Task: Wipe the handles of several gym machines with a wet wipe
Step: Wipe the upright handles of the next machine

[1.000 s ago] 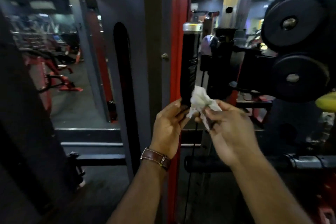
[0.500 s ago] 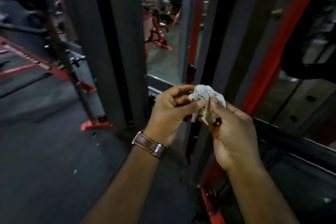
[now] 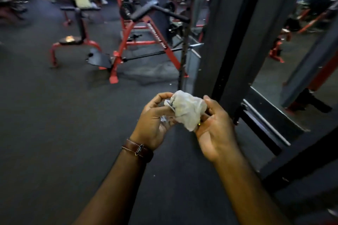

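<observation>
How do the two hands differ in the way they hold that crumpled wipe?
The left hand wears a brown strap at the wrist; the right hand shows none. The left hand's fingers curl over the wet wipe from the left, while the right hand cradles it from below. Both grip it.

Two hands, left hand (image 3: pixel 152 120) and right hand (image 3: pixel 215 129), one wet wipe (image 3: pixel 186 109), one wristwatch (image 3: pixel 139 150).

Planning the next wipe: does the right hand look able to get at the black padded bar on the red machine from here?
Probably not yet. The right hand and left hand both hold the wet wipe near the body, while the padded bar sits well ahead across open floor; nothing blocks it.
</observation>
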The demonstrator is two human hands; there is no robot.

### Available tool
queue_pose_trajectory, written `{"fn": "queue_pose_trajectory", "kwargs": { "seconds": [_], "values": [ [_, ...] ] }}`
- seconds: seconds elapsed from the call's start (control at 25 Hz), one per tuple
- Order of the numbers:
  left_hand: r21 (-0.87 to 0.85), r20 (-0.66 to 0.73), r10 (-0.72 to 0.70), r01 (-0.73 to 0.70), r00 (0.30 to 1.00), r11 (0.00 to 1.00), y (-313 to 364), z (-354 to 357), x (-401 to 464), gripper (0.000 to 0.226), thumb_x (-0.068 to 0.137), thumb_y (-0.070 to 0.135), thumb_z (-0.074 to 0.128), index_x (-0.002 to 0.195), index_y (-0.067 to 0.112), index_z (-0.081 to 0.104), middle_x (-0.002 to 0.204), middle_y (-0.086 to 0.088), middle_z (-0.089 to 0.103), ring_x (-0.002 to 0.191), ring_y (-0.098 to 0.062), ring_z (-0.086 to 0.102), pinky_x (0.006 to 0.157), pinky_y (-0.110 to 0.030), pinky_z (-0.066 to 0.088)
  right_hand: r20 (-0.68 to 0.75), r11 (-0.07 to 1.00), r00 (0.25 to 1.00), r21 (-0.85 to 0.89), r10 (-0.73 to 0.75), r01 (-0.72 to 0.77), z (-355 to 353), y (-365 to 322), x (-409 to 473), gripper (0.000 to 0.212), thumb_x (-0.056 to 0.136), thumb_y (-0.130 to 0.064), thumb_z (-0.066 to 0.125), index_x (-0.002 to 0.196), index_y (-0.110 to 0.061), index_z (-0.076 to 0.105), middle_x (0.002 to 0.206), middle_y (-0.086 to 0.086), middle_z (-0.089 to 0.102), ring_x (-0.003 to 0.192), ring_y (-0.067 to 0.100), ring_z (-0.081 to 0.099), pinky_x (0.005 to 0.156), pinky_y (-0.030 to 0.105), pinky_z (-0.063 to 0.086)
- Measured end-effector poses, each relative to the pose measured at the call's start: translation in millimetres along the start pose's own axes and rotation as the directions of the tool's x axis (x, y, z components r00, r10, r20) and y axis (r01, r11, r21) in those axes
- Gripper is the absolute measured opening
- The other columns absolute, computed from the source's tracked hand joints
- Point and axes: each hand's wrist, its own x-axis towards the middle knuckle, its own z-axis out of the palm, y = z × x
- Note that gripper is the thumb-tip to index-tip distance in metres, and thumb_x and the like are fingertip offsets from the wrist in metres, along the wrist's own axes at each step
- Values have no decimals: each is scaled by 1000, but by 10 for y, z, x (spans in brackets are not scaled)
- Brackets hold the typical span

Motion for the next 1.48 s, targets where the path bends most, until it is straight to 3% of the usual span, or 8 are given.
{"fn": "queue_pose_trajectory", "kwargs": {
  "seconds": [0.08,0.2,0.36,0.6,0.8,1.04,1.36,1.48],
  "values": [
    [89,-109,9,0,994,996,344,-548,37,37,79,-19,46,106,3,60,85,-9,67,71,-20,66,58,-31,57,90,970,996,-241,-13,34,448,364,138,37,80,-19,78,108,-4,59,88,14,67,80,28,67,62,36,55],
    [149,-235,9,27,972,988,896,-1329,10,23,86,-2,62,106,7,61,87,-8,70,71,-19,66,55,-28,55,295,900,955,-415,-9,136,1148,922,275,34,84,10,68,108,-10,55,70,2,69,69,23,70,61,39,57],
    [210,-365,110,-34,924,977,1520,-2324,-203,63,69,-4,79,125,11,54,102,-17,73,88,-31,71,74,-42,60,452,914,882,-400,133,67,2078,1637,460,29,91,16,49,80,-4,66,76,10,72,70,22,71,62,34,60],
    [69,-722,211,-234,659,970,1958,-3591,-526,30,87,-7,64,109,11,55,96,-6,71,73,-17,69,60,-33,58,540,864,771,-502,336,-25,3183,2776,708,26,89,15,54,83,-3,73,82,10,76,72,19,71,63,27,58],
    [150,-870,281,-325,404,934,2431,-4652,-561,23,89,3,65,109,6,54,97,-15,71,74,-21,69,63,-32,59,731,806,457,-590,506,52,4270,3804,1033,15,83,11,68,87,-1,74,85,12,75,79,21,69,70,32,55],
    [404,-823,497,-332,275,852,3338,-5657,-654,68,71,-3,81,128,15,49,105,-25,72,90,-32,70,76,-40,58,798,820,210,-571,565,-39,5792,4860,1413,30,82,17,61,96,-5,75,98,13,76,89,23,70,78,33,54],
    [643,-766,605,-287,-217,710,4075,-6768,-1171,33,75,-2,77,108,-2,71,106,-19,74,100,-25,71,85,-31,57,766,830,-338,-550,547,96,7544,6093,993,39,78,21,64,99,-10,76,101,5,76,96,20,72,73,25,56],
    [698,-691,501,-303,-521,649,4375,-7468,-1574,19,66,3,77,85,1,75,86,-13,74,83,-20,70,73,-29,56,770,831,-344,-554,537,56,8094,6792,562,35,79,20,63,95,-8,77,96,7,77,87,16,72,68,25,54]
  ]
}}
